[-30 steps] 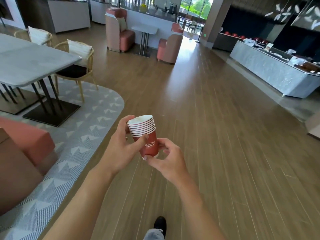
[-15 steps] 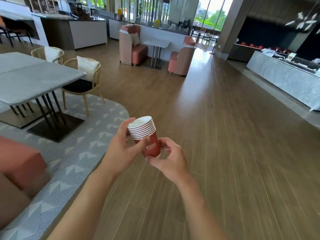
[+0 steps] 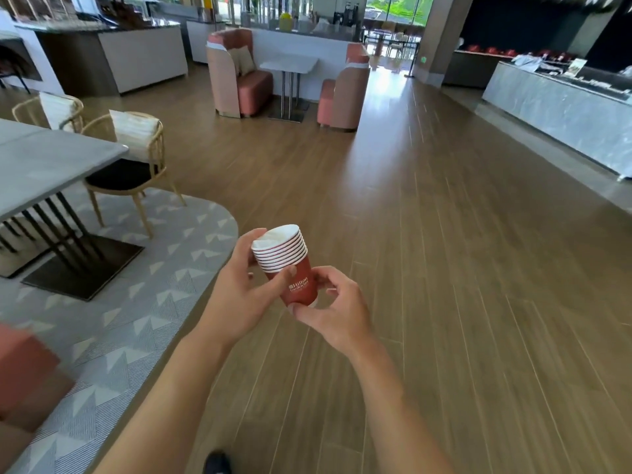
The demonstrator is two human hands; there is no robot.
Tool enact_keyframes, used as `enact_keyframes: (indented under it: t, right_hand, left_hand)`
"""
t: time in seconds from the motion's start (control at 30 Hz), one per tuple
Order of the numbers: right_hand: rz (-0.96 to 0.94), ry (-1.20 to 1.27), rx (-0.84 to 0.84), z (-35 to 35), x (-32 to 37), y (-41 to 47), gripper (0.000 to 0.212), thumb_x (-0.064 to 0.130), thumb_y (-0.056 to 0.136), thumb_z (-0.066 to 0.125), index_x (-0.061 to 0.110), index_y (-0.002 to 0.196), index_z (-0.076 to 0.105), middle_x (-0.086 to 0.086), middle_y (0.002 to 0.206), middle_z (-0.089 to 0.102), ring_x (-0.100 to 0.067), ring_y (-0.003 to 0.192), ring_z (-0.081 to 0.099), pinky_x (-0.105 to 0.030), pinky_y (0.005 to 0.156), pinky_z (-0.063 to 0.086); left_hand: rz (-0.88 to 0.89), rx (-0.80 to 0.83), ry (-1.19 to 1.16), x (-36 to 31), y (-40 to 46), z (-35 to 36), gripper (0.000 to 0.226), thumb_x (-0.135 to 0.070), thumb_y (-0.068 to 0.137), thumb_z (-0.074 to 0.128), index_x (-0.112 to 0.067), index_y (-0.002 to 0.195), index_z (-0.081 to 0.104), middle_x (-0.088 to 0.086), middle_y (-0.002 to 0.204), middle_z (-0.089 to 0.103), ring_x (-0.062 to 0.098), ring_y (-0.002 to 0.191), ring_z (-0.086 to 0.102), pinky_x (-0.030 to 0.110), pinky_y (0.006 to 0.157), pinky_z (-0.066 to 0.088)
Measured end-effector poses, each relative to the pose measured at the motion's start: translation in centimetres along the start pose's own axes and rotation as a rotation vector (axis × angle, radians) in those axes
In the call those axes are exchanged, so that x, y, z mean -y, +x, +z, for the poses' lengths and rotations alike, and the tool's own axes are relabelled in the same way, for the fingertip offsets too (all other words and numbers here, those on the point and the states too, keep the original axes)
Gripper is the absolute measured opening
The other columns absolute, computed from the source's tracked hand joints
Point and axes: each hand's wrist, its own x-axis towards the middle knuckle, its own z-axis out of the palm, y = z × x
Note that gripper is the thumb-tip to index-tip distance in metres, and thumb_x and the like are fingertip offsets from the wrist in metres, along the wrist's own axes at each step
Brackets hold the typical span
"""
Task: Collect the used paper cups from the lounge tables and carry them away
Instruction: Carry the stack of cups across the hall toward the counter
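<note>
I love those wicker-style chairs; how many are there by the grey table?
2. One chair stands at the grey table's far corner; the second chair sits behind it. The table may hide others.

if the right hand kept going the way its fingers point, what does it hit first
The right hand already pinches the base of the stack of red paper cups, its fingers pointing left, so pushing on would likely meet the left hand gripping the stack's other side.

Red with white rims is being shown by the cups (image 3: 297, 281), grey with pale triangles by the rug (image 3: 143, 302).
</note>
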Motion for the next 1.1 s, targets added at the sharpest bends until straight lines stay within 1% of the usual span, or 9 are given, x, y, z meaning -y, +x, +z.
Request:
enact_keyframes:
  t: [0.13, 0.23, 0.43, 0.57, 0.7, 0.8, 0.93, 1.03, 1.1]
  right_hand:
    - [0.032, -0.001, -0.017, -0.4, -1.7, 3.3, 0.048, 0.047, 0.065, 0.087, 0.039, 0.109, 0.069, 0.023, 0.108, 0.074, -0.002, 0.107, 0.067, 0.001, 0.084, 0.038]
    - [0.054, -0.018, -0.042, -0.4, -2.9, 6.3, 0.047, 0.045, 0.066, 0.088, 0.039, 0.109, 0.069, 0.022, 0.107, 0.074, -0.002, 0.107, 0.067, -0.001, 0.084, 0.039]
    - [0.099, -0.034, -0.145, 0.3, -4.6, 14.7, 0.046, 0.041, 0.066, 0.088, 0.036, 0.108, 0.07, 0.02, 0.104, 0.076, -0.005, 0.104, 0.069, -0.003, 0.084, 0.04]
    - [0.124, -0.037, -0.162, 2.5, -4.0, 21.7, 0.046, 0.038, 0.066, 0.089, 0.035, 0.107, 0.07, 0.019, 0.103, 0.076, -0.006, 0.101, 0.07, -0.004, 0.083, 0.041]
    - [0.103, -0.046, -0.149, 6.0, -2.7, 29.2, 0.045, 0.038, 0.067, 0.09, 0.037, 0.107, 0.07, 0.019, 0.103, 0.076, -0.005, 0.102, 0.069, -0.004, 0.084, 0.041]
    - [0.092, -0.051, -0.137, 8.8, -2.0, 34.0, 0.046, 0.038, 0.067, 0.091, 0.036, 0.108, 0.07, 0.019, 0.103, 0.076, -0.005, 0.102, 0.069, -0.005, 0.084, 0.042]
    - [0.075, -0.053, -0.091, 12.2, -1.4, 39.1, 0.046, 0.04, 0.066, 0.09, 0.037, 0.108, 0.07, 0.019, 0.103, 0.076, -0.004, 0.103, 0.069, -0.004, 0.084, 0.041]
    - [0.071, -0.065, -0.044, 14.4, -1.2, 42.3, 0.045, 0.04, 0.066, 0.089, 0.035, 0.107, 0.07, 0.018, 0.103, 0.076, -0.005, 0.103, 0.069, -0.005, 0.084, 0.042]
    - [0.061, -0.077, -0.013, 15.7, -1.2, 44.6, 0.045, 0.041, 0.066, 0.089, 0.035, 0.107, 0.07, 0.019, 0.104, 0.076, -0.005, 0.103, 0.069, -0.008, 0.084, 0.042]
  left_hand:
    - [-0.007, 0.039, 0.005, 2.0, 4.3, 1.4, 0.07, -0.063, 0.081, 0.074, -0.04, 0.142, 0.049, -0.023, 0.129, 0.066, 0.003, 0.125, 0.06, 0.04, 0.101, 0.05]
    - [-0.007, 0.071, -0.018, 3.7, 8.0, 2.3, 0.069, -0.064, 0.081, 0.074, -0.043, 0.141, 0.049, -0.026, 0.126, 0.067, 0.001, 0.122, 0.061, 0.037, 0.101, 0.05]
    - [0.007, 0.163, -0.065, 6.6, 18.2, 3.3, 0.072, -0.064, 0.076, 0.075, -0.042, 0.14, 0.051, -0.031, 0.123, 0.067, -0.001, 0.12, 0.062, 0.038, 0.101, 0.051]
    - [0.015, 0.18, -0.073, 8.5, 25.5, 1.3, 0.074, -0.064, 0.076, 0.076, -0.042, 0.142, 0.051, -0.032, 0.124, 0.066, -0.003, 0.122, 0.06, 0.031, 0.099, 0.049]
    - [0.007, 0.166, -0.074, 10.7, 32.7, -2.6, 0.073, -0.064, 0.077, 0.077, -0.042, 0.141, 0.052, -0.03, 0.124, 0.067, -0.002, 0.123, 0.061, 0.032, 0.099, 0.048]
    - [0.023, 0.147, -0.05, 12.5, 37.2, -5.3, 0.069, -0.063, 0.078, 0.077, -0.043, 0.139, 0.052, -0.03, 0.123, 0.067, -0.003, 0.121, 0.061, 0.022, 0.092, 0.045]
    - [0.039, 0.112, -0.017, 15.0, 41.4, -8.5, 0.066, -0.056, 0.081, 0.08, -0.042, 0.139, 0.052, -0.033, 0.122, 0.066, -0.006, 0.12, 0.059, 0.002, 0.087, 0.041]
    - [0.035, 0.084, 0.006, 16.5, 43.7, -10.6, 0.061, -0.041, 0.086, 0.086, -0.039, 0.137, 0.054, -0.038, 0.12, 0.064, -0.01, 0.117, 0.059, -0.002, 0.086, 0.038]
    - [0.047, 0.06, 0.035, 17.5, 45.2, -11.7, 0.062, -0.041, 0.086, 0.086, -0.039, 0.138, 0.053, -0.036, 0.117, 0.066, -0.012, 0.116, 0.058, -0.003, 0.087, 0.036]
